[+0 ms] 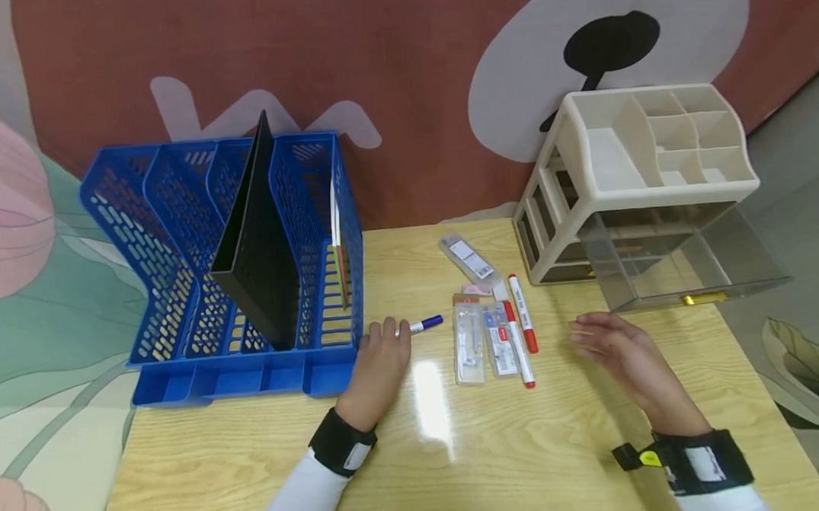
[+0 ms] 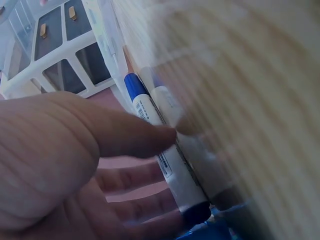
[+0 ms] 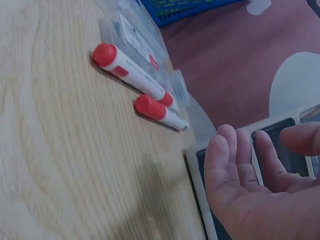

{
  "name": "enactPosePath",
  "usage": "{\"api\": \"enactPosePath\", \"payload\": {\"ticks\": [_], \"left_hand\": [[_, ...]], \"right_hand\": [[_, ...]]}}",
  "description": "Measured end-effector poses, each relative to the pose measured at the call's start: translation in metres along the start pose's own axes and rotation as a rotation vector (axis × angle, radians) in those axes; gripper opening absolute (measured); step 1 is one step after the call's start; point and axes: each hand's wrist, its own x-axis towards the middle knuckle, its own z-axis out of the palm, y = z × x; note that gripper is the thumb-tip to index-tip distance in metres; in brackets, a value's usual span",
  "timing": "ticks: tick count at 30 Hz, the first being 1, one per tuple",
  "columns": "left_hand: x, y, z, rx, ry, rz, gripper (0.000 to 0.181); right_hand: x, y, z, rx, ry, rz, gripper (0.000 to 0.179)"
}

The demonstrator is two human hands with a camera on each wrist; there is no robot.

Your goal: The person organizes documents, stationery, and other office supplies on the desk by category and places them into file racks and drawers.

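Observation:
Beside the blue rack, my left hand point(image 1: 379, 370) is at a white marker with blue ends point(image 1: 426, 324) that lies on the table. In the left wrist view the thumb crosses the marker point(image 2: 145, 107) and the other fingers curl along its far side, pinching it. My right hand point(image 1: 630, 360) hovers above the table in front of the drawer organizer, its fingers loosely bent and holding nothing. Two white markers with red caps, one point(image 1: 523, 311) behind the other point(image 1: 519, 346), lie between the hands. Next to them are clear plastic cases point(image 1: 469, 344).
A blue file rack point(image 1: 243, 377) with a black folder point(image 1: 266, 269) inside stands at the left. To the right is a white desktop organizer point(image 1: 674, 194) whose clear drawer point(image 1: 658, 294) is pulled out. A long clear case point(image 1: 467, 257) lies further back on the wooden table point(image 1: 501, 457).

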Motion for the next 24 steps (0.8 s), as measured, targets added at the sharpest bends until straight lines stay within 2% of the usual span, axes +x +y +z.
{"api": "enactPosePath", "payload": {"ticks": [7, 11, 17, 24], "left_hand": [[0.000, 0.001, -0.002, -0.077, -0.059, -0.043, 0.037], [0.000, 0.001, -0.002, -0.114, -0.059, -0.038, 0.036], [0.001, 0.000, -0.009, -0.154, 0.006, 0.011, 0.036], [0.000, 0.005, -0.033, -0.198, 0.094, 0.101, 0.033]], "right_hand": [[0.007, 0.007, 0.013, -0.103, 0.008, 0.060, 0.022], [0.011, 0.008, 0.020, -0.174, -0.004, 0.084, 0.027], [0.025, 0.009, 0.037, -0.236, -0.012, 0.073, 0.033], [0.044, 0.008, 0.067, -0.564, -0.005, 0.075, 0.032]]}}
